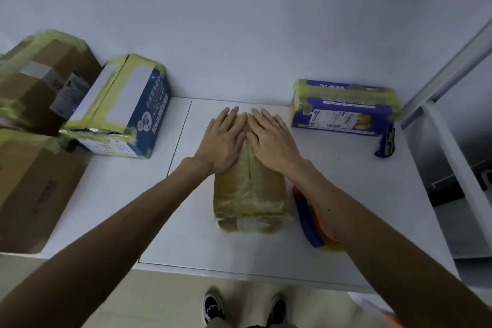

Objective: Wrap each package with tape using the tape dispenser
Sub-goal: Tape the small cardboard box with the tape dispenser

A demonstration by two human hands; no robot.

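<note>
A brown cardboard package [250, 194] covered in yellowish tape lies in the middle of the white table [372, 181]. My left hand [222, 141] and my right hand [271, 138] lie flat on its far top, side by side, fingers straight and pressing down on the tape. The blue and orange tape dispenser [310, 218] lies on the table just right of the package, partly hidden under my right forearm.
A blue box [127, 112] banded in yellow tape and taped brown boxes [40, 80] stand at the left; another brown box [32, 189] sits at the near left. A taped purple pack [343, 108] is at the back right, with a blue utility knife [387, 141] beside it.
</note>
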